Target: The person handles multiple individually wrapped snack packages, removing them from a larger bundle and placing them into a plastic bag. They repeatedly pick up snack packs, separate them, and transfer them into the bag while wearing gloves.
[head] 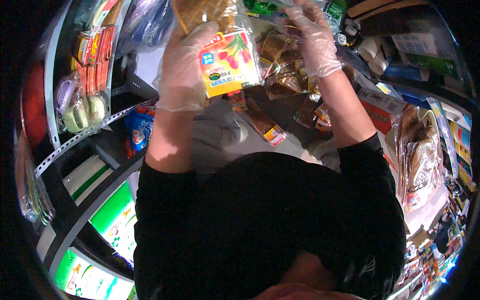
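My left hand point(183, 71), in a thin clear glove, grips a clear plastic packet point(230, 63) with a printed card and brown contents. The packet's upper end runs out of the top of the view. Also gloved, my right hand point(317, 48) is raised at the upper right with its fingers apart, and I see nothing held in it. Below and between the hands lie several similar brown packets point(285, 82) in a loose heap. One long brown packet point(264, 123) with a bright card lies nearer to me.
A metal shelf unit point(75, 150) on the left carries orange-red packets point(97, 63), pastel wrapped items point(77, 112) and green-white packages point(116, 221). At the right, wrapped brown insole-shaped goods point(420, 157) stand beside an orange and grey carton point(378, 108). Green packets point(262, 6) lie at the top.
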### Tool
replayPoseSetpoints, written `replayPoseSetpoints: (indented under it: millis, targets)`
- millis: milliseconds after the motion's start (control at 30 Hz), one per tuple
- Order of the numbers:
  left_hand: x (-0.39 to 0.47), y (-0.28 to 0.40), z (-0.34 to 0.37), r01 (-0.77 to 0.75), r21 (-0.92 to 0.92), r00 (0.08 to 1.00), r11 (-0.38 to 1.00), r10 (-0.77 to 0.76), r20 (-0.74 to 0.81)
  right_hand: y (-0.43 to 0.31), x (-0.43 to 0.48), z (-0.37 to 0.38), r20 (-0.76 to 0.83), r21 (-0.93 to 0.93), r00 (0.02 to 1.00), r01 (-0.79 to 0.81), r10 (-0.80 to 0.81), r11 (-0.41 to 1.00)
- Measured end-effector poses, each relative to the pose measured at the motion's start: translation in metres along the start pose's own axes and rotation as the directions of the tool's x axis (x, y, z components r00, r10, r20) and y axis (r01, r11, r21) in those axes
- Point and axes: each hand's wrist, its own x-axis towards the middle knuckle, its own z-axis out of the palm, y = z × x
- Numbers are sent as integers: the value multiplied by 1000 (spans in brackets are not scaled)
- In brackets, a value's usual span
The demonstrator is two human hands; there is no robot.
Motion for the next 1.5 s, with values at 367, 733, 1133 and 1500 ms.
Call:
replayPoseSetpoints:
  millis: [367, 733, 1133, 1500]
  targets:
    - [1, 2, 2, 125, 2, 987, 992, -124, -99, 223, 4, -241, -37, -997, 974, -51, 221, 59]
    - [-2, -5, 6, 53, 169, 999, 984, -54, -1, 221, -61, -179, 273, -697, 915, 401, 297, -594]
    - [1, -3, 9, 141, 134, 988, 981, -148, 42, 234, -64, -169, -68, -961, 944, -149, 323, 234]
    - [1, 0, 3, 134, 124, 989, 983, -140, 42, 246, -83, -138, 166, -952, 896, 254, 412, -169]
